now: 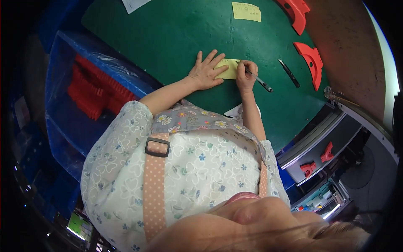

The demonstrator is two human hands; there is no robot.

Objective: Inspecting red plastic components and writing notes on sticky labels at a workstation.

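Observation:
On the green tabletop lies a small yellow note (228,73) with some handwriting near its top. My left hand (207,72) is spread flat, its fingers over the note's left part. A clear-barrelled pen (261,82) with a dark end is held in my right hand (246,76), the fingers closed round it at the note's right edge. The pen's tip is at or close to the paper; whether it touches, I cannot tell. To the right of that hand, apart from it, lies a black craft knife (289,74) with its blade pointing away.
Another written yellow note (246,11) lies farther back on the green table (176,38). Two curved red plastic parts (310,63) rest along the right side. At left stands a blue bin (63,122) lined with clear plastic, holding stacked red parts (94,88). A white sheet (135,5) lies far left.

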